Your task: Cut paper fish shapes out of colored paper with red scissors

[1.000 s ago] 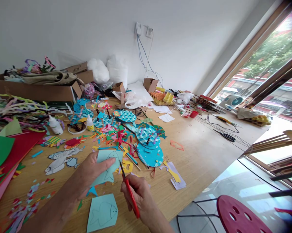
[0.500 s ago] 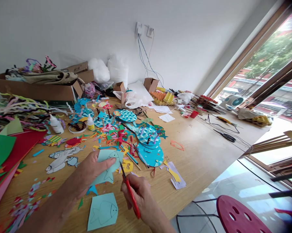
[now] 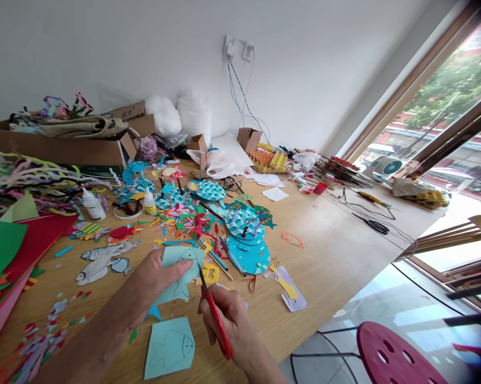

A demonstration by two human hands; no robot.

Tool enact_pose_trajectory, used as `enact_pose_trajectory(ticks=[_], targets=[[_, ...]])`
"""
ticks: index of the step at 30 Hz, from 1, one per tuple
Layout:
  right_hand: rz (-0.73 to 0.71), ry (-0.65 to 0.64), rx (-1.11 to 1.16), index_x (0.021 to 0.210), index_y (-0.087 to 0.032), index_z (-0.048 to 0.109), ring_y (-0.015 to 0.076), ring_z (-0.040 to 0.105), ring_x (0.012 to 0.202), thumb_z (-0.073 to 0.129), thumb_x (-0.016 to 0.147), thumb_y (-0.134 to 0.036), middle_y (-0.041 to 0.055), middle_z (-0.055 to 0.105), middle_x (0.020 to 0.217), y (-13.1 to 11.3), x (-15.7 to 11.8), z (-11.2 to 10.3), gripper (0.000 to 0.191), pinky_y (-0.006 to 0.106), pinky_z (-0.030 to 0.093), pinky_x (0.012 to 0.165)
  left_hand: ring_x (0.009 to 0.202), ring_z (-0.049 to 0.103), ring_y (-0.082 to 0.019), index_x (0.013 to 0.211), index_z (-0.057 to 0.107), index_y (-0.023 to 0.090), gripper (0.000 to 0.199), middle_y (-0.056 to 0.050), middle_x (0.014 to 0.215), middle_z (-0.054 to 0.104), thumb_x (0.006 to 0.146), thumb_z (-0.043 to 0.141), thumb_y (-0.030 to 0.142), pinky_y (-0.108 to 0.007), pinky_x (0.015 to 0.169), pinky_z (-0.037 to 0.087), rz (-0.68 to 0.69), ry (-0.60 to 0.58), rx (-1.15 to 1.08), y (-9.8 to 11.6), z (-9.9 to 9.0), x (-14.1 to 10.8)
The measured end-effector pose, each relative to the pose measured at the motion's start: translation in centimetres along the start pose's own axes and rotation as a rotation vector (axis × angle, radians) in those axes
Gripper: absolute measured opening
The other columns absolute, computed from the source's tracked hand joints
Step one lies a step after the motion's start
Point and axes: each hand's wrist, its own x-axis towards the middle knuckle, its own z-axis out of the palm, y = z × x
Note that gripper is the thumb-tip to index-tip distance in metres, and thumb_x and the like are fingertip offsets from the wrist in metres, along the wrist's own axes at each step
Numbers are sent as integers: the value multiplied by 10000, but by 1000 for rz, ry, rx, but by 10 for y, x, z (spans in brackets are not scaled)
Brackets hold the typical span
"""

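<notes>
My left hand (image 3: 160, 274) pinches a light blue sheet of paper (image 3: 171, 290) with a fish drawn on it, the thumb pressed on top near the fish's head. In my right hand (image 3: 230, 320) is a pair of scissors (image 3: 218, 322) with red handles. The blades point up and away, their tips at the sheet's right edge beside the drawn fish. Below, a second light blue sheet (image 3: 170, 349) with a pencilled fish lies flat on the table. A small blue paper scrap (image 3: 154, 312) sits under the held sheet.
Cut fish shapes (image 3: 104, 261) and glue bottles (image 3: 92, 205) lie to the left. Round blue paper pieces (image 3: 246, 253) and colourful scraps are beyond my hands. Black scissors (image 3: 370, 223) rest at the right. A red stool (image 3: 396, 354) stands by the table edge.
Almost nothing differs. The scissors and the held sheet have shifted very slightly; both hands keep their grip.
</notes>
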Motion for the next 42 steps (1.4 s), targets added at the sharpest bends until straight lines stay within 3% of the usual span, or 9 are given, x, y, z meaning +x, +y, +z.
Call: enact_pose_trajectory(ticks=[11,17,30,33,36,42], targets=[[-4,9,-62,557,-199,367,83,291,469,467,826,-331,-54,332,494,1,-1,-2,317,204,208,436,381,492,-91,646,659,180,175,55,436,598,615,735,334,-184,391,398,5,-20,43,-4,-3,3],[-32,11,-101,550,-190,364,75,266,473,468,804,-241,-62,313,500,0,0,-4,279,201,195,439,375,493,-86,627,629,177,233,64,431,585,582,740,376,-183,372,416,-26,-67,76,-4,-6,7],[-26,8,-98,538,-189,381,57,285,399,474,801,-232,-75,337,434,-1,0,-4,282,201,207,426,385,495,-92,638,643,175,237,47,453,602,574,768,367,-189,374,397,-33,-75,30,-6,-6,6],[-12,-10,-32,550,-190,401,56,312,365,483,830,-303,-70,378,413,0,0,-3,312,190,227,398,402,495,-88,643,652,167,225,47,455,601,600,765,357,-190,409,408,-11,-82,5,-8,-6,7],[-4,-52,97,592,-187,436,59,343,340,475,862,-481,-60,428,406,3,0,0,401,177,252,371,455,536,-100,686,656,163,225,42,504,625,610,777,337,-200,455,438,-7,-79,-56,-13,-5,8],[5,-77,270,613,-171,471,52,376,321,483,773,-705,-56,445,412,11,4,5,557,159,256,346,468,559,-117,861,639,181,335,40,556,652,611,794,341,-220,471,446,-43,-109,-131,-21,-4,9]])
